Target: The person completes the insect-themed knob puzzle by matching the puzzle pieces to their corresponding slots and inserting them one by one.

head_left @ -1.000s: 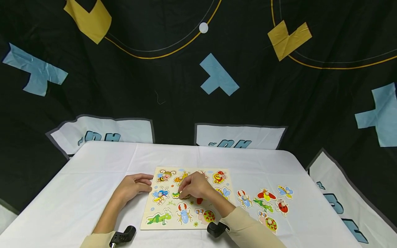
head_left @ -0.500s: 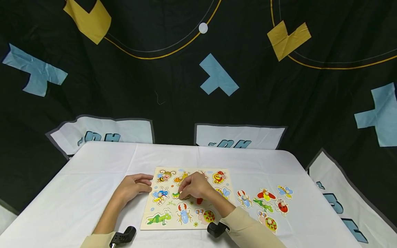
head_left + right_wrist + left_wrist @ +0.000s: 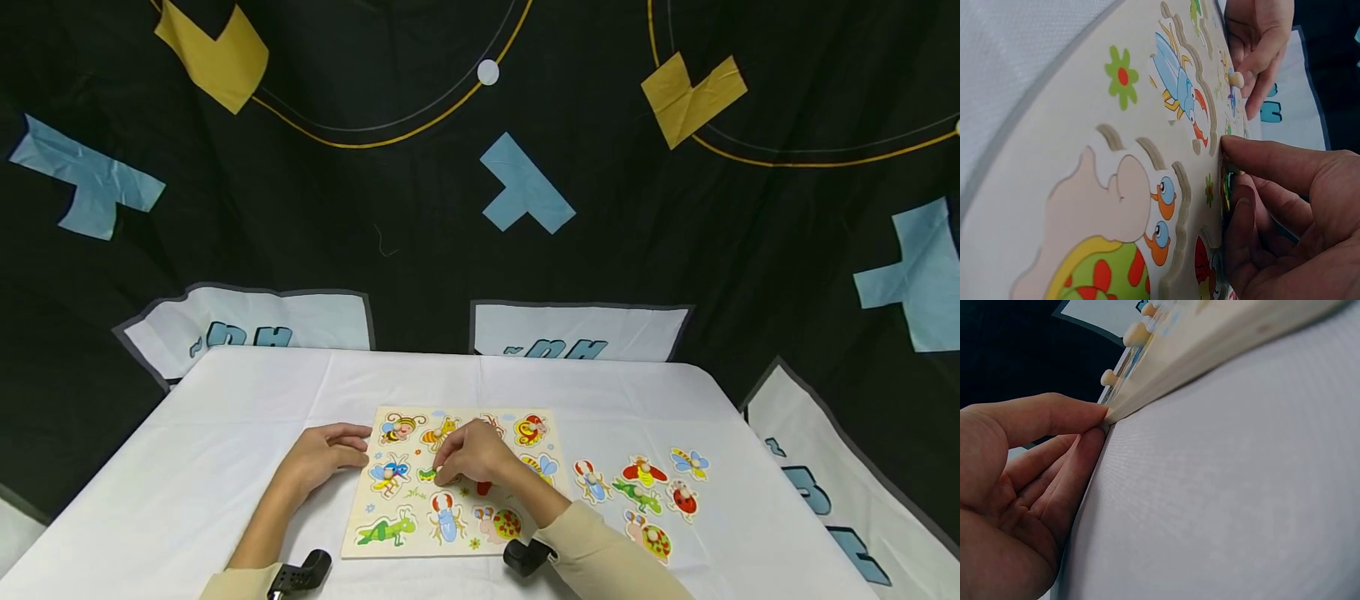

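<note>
A light wooden peg puzzle board (image 3: 416,546) with printed insects lies on the white table. My right hand (image 3: 474,454) reaches over its middle and pinches a small green caterpillar puzzle piece (image 3: 427,475) between thumb and fingers. In the right wrist view, a bit of the piece (image 3: 1228,187) shows between the fingertips, flat against the board; most of it is hidden. My left hand (image 3: 318,457) rests on the table at the board's left side. Its thumb and fingertips touch the board's edge, as the left wrist view also shows (image 3: 1054,419).
Loose insect pieces lie right of the board: a stag beetle (image 3: 591,482), a red-winged bug (image 3: 643,472), a green grasshopper (image 3: 637,495), a blue-winged bee (image 3: 689,464), a ladybug (image 3: 682,498) and a snail (image 3: 648,537). A dark curtain (image 3: 420,250) hangs behind the table.
The head view has tilted slightly, so the scene sits a little lower. Both hands keep their places at the board.
</note>
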### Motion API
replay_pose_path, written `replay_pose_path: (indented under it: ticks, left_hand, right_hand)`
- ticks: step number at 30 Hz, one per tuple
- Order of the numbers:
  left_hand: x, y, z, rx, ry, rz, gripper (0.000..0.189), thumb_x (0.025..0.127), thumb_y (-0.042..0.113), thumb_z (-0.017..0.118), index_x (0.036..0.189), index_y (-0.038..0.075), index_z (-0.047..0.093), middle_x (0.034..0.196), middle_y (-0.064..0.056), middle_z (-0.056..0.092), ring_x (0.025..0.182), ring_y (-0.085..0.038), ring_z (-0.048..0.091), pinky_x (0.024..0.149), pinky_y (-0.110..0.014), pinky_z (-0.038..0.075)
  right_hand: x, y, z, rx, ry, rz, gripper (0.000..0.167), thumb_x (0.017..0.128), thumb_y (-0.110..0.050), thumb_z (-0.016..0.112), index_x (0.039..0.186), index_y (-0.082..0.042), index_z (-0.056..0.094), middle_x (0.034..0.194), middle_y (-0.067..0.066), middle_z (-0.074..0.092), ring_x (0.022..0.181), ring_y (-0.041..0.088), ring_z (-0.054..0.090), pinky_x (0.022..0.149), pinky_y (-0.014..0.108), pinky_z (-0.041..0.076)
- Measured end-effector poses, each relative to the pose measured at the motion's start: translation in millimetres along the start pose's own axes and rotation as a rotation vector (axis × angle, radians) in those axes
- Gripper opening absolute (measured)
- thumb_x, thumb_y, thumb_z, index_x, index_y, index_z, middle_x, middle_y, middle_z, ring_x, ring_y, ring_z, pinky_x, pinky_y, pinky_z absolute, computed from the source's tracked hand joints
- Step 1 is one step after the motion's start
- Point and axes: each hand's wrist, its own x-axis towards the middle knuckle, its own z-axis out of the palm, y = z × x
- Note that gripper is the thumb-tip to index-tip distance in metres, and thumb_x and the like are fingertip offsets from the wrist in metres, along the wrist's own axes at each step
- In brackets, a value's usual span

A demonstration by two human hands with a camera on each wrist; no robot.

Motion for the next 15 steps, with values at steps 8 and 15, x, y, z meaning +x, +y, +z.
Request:
replay_pose_path:
  ticks: [8,15]
  left_hand:
    - [0.8,0.2,0.8,0.004,0.004,0.002,0.051,0.077,0.013,0.082,0.126,0.005,0.07,0.1,-0.004,0.075,0.091,-0.014,0.064,0.079,-0.027,0.048]
    - [0.9,-1.6,1.0,-0.011,0.009,-0.013,0.051,0.077,0.012,0.082,0.126,0.004,0.07,0.098,-0.004,0.075,0.091,-0.015,0.065,0.079,-0.027,0.048]
  right_hand:
    - [0.7,2.2,-1.2,-0.008,-0.021,-0.005,0.014,0.071,-0.009,0.089,0.071,-0.015,0.076,0.065,-0.006,0.067,0.063,0.009,0.053,0.054,0.024,0.039]
    - [2.1,2.6,-1.0,-0.008,-0.037,0.014,0.014,0.071,-0.011,0.089,0.072,-0.016,0.076,0.066,-0.006,0.068,0.064,0.01,0.055,0.056,0.024,0.04]
